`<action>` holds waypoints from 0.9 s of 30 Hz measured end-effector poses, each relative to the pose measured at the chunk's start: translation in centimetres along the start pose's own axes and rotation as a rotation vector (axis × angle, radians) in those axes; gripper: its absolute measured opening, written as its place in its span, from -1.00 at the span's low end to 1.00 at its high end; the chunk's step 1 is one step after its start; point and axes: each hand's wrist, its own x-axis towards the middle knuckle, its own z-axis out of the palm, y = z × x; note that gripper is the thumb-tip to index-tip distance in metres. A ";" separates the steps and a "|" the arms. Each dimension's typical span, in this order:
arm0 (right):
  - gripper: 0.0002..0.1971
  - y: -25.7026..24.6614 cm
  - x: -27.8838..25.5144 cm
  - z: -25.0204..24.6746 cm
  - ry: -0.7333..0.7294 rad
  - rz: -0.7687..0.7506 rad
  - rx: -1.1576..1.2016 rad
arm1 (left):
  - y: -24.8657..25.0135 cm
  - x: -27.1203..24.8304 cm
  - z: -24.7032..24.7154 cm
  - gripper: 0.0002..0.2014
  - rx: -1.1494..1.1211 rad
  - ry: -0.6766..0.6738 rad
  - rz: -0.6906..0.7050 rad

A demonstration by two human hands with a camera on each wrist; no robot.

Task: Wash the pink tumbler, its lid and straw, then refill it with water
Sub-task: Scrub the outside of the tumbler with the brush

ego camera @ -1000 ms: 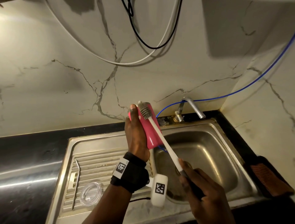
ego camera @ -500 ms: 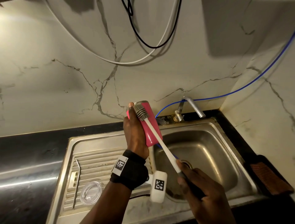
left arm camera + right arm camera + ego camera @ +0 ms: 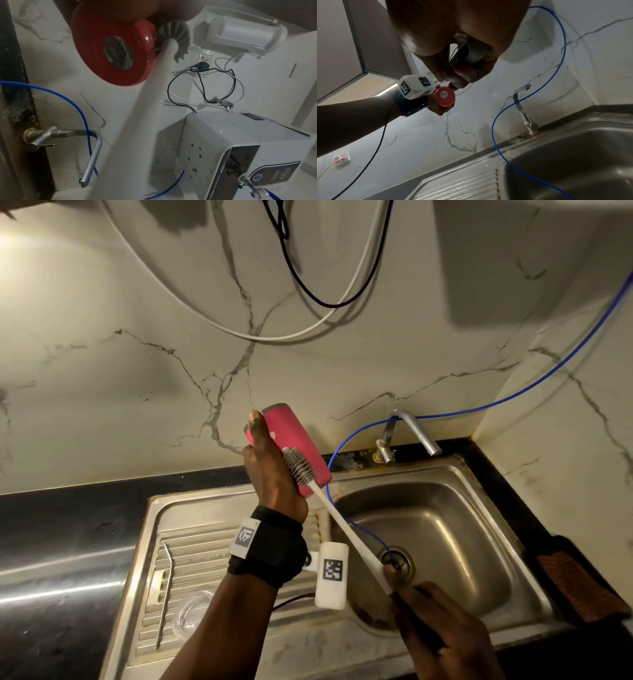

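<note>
- Along the back, a marble-veined wall (image 3: 120, 392) rises behind a dark desk (image 3: 61, 529), with a white cable (image 3: 308, 328) and a black cable (image 3: 301, 285) hanging in loops on it.
- Set into the desk is a steel sink (image 3: 445, 529), its ribbed drainboard (image 3: 198, 556) on the left and the basin on the right.
- A white water purifier (image 3: 240, 148) shows only in the left wrist view; where it hangs I cannot place.
- A bent steel tap (image 3: 411, 433) stands at the back rim of the basin, and a thin blue hose (image 3: 513, 395) runs down the wall, past the tap and into the drain.
- Held up above the divide between drainboard and basin is the pink tumbler (image 3: 291, 440), tilted, mouth end up toward the wall and base down toward the basin.
- The left hand (image 3: 270, 470) has its grip wrapped round the tumbler's left side, thumb lying up along the pink wall; a black strap with a white camera block sits on that wrist.
- The right hand (image 3: 442, 628) has its grip curled tight round the dark handle of a bottle brush (image 3: 339, 515), low over the basin's front edge.
- The brush's grey bristle head presses against the tumbler's outer wall near the base.
- A clear round lid (image 3: 191, 614) lies flat on the drainboard.
- Just left of the lid, a bent metal straw (image 3: 166, 590) lies along the ribs.
</note>
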 end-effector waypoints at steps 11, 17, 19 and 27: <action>-0.56 0.0 0.7 -0.2 -0.012 0.037 0.010 | -0.3 -0.6 0.2 -0.21 0.030 0.008 -0.013; -0.59 0.5 -0.2 -1.1 -0.059 0.033 -0.043 | 1.2 0.5 0.0 -0.40 -0.008 0.041 0.015; -0.58 0.5 -0.2 -1.0 -0.062 0.027 -0.055 | 1.1 0.3 0.1 -0.39 0.005 0.039 0.019; -0.60 0.4 0.4 -0.7 -0.015 0.025 0.001 | 1.1 0.0 0.1 -0.40 0.017 0.004 -0.022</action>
